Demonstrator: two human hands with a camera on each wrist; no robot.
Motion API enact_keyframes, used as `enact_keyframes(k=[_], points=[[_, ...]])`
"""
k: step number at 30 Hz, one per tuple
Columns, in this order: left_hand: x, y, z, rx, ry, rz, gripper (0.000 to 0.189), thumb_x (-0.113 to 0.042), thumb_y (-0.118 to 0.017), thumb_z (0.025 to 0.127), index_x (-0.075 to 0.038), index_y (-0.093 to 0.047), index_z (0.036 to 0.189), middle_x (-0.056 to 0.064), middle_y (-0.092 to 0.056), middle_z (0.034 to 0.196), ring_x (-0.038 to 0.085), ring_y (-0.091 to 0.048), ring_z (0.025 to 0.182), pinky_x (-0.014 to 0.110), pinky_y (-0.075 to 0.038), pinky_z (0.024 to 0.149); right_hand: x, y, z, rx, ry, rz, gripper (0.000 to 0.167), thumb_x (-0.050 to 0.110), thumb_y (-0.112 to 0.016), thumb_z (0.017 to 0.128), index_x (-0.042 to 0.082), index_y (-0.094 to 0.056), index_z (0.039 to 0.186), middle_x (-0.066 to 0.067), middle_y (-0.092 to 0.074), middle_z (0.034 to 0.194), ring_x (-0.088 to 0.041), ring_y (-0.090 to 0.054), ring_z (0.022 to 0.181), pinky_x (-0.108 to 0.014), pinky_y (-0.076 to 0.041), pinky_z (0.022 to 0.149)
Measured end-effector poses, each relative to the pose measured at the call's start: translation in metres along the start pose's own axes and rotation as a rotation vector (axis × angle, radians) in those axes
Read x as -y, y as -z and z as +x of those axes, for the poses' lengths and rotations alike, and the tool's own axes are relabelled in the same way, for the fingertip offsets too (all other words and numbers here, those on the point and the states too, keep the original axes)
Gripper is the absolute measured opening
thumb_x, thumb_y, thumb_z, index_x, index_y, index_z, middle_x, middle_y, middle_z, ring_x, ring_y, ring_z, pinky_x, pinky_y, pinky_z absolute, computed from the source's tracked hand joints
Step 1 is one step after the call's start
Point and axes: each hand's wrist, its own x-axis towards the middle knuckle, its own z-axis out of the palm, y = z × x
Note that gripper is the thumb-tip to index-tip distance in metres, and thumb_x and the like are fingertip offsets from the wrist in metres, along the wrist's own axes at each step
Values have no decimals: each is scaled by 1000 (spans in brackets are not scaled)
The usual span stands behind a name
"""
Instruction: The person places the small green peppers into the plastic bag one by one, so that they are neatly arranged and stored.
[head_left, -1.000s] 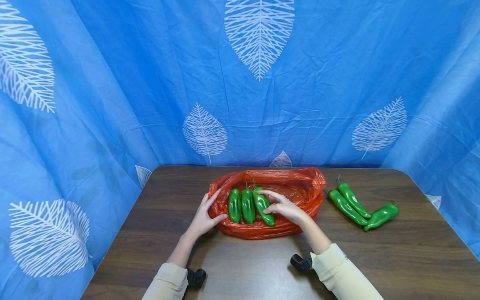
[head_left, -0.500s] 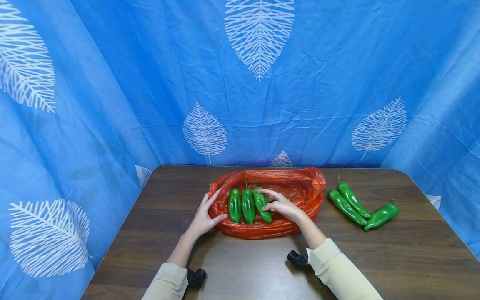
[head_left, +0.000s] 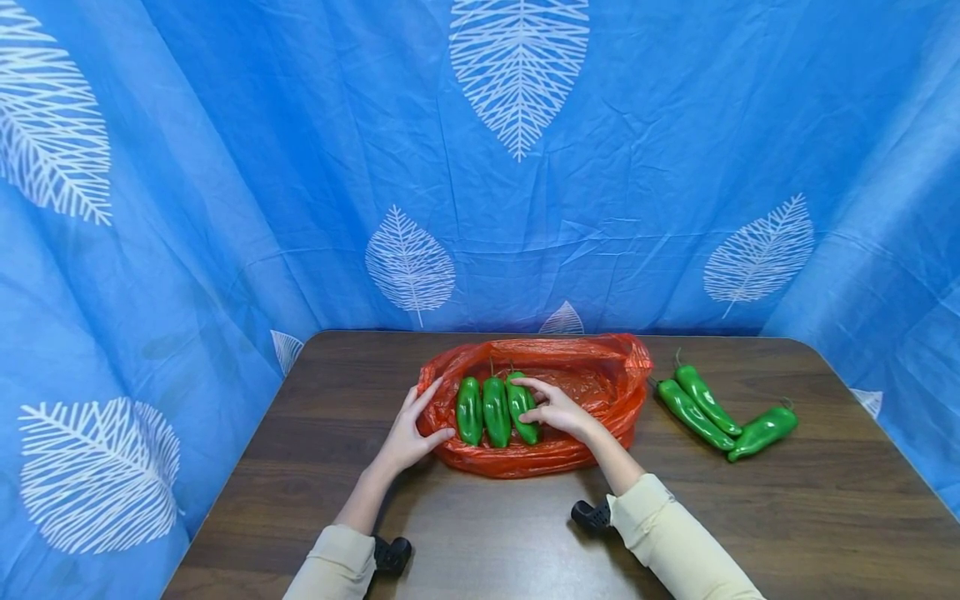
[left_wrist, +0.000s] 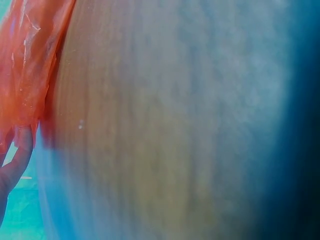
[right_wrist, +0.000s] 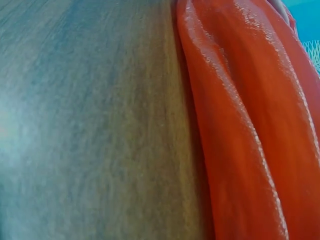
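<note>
A red plastic bag [head_left: 517, 463] lies on the table with its mouth facing up. Inside it, side by side, are two green peppers, the left one [head_left: 469, 412] and the middle one [head_left: 496, 413], plus a third pepper [head_left: 519, 402] on the right. My right hand [head_left: 558, 412] pinches this third pepper between thumb and fingers, partly covering it. My left hand [head_left: 407, 433] rests against the bag's left end, fingers spread along the rim and thumb over the near edge. In the left wrist view, a finger [left_wrist: 20, 156] touches the red film [left_wrist: 27, 65].
Several more green peppers, such as the lower one [head_left: 763, 433], lie on the wooden table [head_left: 750, 533] right of the bag. A blue curtain [head_left: 637, 192] with white leaf prints stands behind and at both sides. Black wrist cameras [head_left: 591, 517] sit under the sleeves.
My right hand has moved slightly left, bringing the third pepper closer to the middle one and straighter in line. My left hand and the bag have stayed put.
</note>
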Motion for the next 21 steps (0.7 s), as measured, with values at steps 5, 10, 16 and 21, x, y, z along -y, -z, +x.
enact_keyframes(k=[5,10,16,21], points=[[0,0,1,-1,4,9,77,-13,-75,73,-18,-38,141,15,-32,138,35,-31,128,57,-32,99,2,0,-3,7,65,-49,63,5,-68,78,6,-42,135,-18,-55,97,-21,-51,82,-29,-46,65],[-1,0,0,5,20,0,77,-14,-75,74,-18,-37,141,15,-31,139,35,-30,128,57,-31,99,2,-1,-4,10,124,-151,63,6,-69,78,7,-43,135,-9,-54,84,-17,-47,74,-27,-42,65],[-1,0,0,8,25,1,77,-15,-75,74,-19,-37,141,14,-31,139,35,-30,129,57,-31,99,0,-1,-4,7,129,-250,63,14,-70,80,10,-42,136,-12,-53,96,-17,-50,77,-31,-43,68],[-1,0,0,-1,5,12,77,-15,-75,74,-17,-37,141,16,-32,139,36,-30,128,57,-31,99,1,0,-5,16,148,-288,63,18,-68,81,10,-41,137,-17,-50,100,-18,-53,79,-33,-45,71]])
